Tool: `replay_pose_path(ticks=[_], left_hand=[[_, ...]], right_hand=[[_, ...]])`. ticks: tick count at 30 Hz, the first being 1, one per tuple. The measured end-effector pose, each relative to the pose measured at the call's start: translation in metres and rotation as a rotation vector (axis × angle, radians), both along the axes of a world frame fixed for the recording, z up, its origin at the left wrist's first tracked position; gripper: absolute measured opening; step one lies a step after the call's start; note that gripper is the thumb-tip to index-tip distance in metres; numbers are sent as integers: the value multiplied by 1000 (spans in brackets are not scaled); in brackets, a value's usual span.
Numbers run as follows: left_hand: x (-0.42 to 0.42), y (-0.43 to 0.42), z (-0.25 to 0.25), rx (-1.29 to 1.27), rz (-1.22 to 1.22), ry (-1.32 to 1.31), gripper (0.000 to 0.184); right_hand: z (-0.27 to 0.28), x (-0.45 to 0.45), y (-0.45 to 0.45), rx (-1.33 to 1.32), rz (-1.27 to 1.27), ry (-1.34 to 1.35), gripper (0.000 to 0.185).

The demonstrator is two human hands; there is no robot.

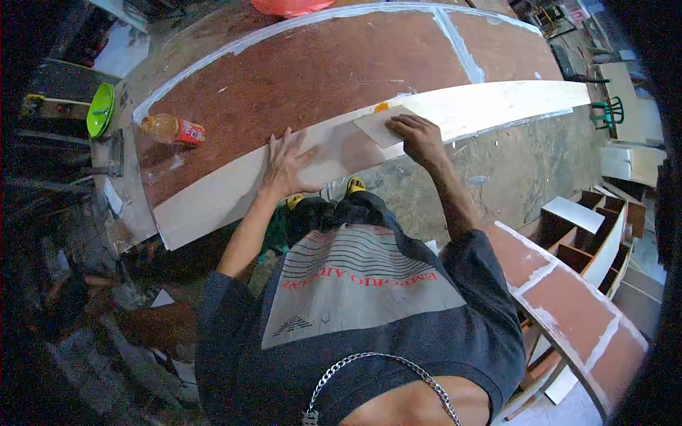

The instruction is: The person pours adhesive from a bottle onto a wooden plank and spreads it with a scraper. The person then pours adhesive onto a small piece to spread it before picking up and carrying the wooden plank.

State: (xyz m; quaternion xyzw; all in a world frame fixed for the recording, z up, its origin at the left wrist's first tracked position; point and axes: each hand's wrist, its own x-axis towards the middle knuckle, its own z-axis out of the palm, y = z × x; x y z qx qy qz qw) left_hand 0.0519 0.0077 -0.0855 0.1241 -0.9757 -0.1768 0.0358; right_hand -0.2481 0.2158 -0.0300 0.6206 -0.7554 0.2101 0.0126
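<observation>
A long pale wooden board (497, 106) lies across the near side of a large reddish-brown wooden panel (320, 85). My left hand (285, 167) rests on the board with its fingers spread out. To its right, my right hand (418, 138) grips the edge of a pale, flat rectangular sheet (379, 129), which lies against the board's surface. Whether this sheet is sandpaper or thin wood I cannot tell. A small orange-yellow patch (381, 107) shows just behind the sheet.
A drink bottle with a red label (190, 133) lies on the panel's left part. Beyond that edge sits a green bowl (100, 110). At right are a green chair (607, 111), a wooden shelf unit (604, 234) and a panel with white stripes (561, 298). Red plastic (291, 6) lies at the far edge.
</observation>
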Motion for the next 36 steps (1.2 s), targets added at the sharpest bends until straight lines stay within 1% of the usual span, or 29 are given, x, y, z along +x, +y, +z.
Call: replay_pose_path(ticks=[1,2,5,9,11,12,14,17,18,21,23,24,25,27,28,29,31,33,34,35,36], left_hand=[[1,2,2,4,17,-4,106],[0,2,4,5,35,-7,102],[-2,3,8,13,58,-59,104],[0,-1,0,43,45,13,104],[1,1,-3,51,66,27,104],[1,4,-2,61,70,32,104],[1,1,3,68,73,5,102],[3,0,4,56,74,15,101],[3,1,2,61,75,16,101],[2,-2,1,74,87,52,101],[3,-2,0,78,73,64,101],[4,0,-2,84,75,62,101],[3,-1,-3,80,77,77,100],[5,0,-2,78,69,89,100],[4,-1,3,74,69,34,100],[2,-2,6,71,71,-20,99],[3,1,4,77,73,4,99],[3,-2,6,72,78,27,99],[3,-2,7,68,74,30,100],[4,-2,7,68,68,30,100],[4,-1,5,71,70,30,100]], right_hand=[[-5,1,-3,20,36,71,43],[-10,1,-6,13,39,106,40],[-19,0,-12,30,32,143,40],[-25,0,-18,41,18,152,43],[-29,2,-20,63,18,186,49],[-30,3,-18,73,23,192,49],[-33,8,-15,135,2,155,49],[-21,23,-6,190,26,132,49],[-21,27,0,235,12,101,52],[-17,54,27,213,-2,146,54],[-28,72,46,265,45,88,55],[-8,79,44,270,139,37,55],[3,79,39,272,141,37,55],[15,80,34,190,131,62,52],[18,74,24,76,40,72,45],[24,64,16,65,-63,29,38],[3,31,9,119,-284,26,38],[-5,6,1,74,-356,108,38],[-5,-1,-3,112,-439,86,37],[-7,-6,-6,113,-436,85,37],[-4,-9,-10,201,-502,94,36]])
